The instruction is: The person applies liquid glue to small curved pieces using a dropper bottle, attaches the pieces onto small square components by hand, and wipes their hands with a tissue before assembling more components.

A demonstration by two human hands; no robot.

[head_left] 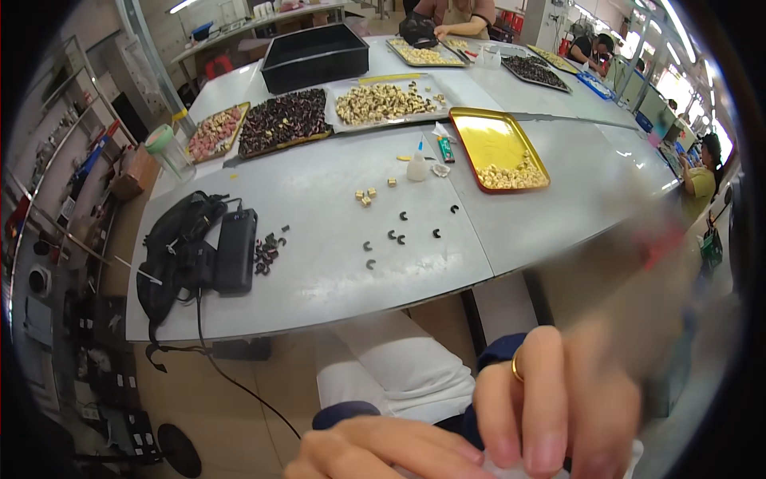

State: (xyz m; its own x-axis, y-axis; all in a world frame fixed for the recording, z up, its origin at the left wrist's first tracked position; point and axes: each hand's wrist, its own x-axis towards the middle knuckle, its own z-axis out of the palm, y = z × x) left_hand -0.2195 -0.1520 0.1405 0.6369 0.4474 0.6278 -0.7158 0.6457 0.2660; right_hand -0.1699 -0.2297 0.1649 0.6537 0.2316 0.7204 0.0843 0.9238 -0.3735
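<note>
Right hand (550, 399): right up at the lens, blurred, fingers bent downward, gold ring (516, 367) on one; something pale under the fingertips, grip unclear.
Left hand (383, 455): low at the frame edge, fingers stretched flat toward the right hand; whether it holds anything, cannot tell.
Small black curved pieces (399, 237): loose on the grey table (319, 271), well apart from both hands, near a few tan pieces (367, 195).
Risk: hands crowd the view; reaching blind could scatter the loose pieces or tip the glue bottle (416, 165).
</note>
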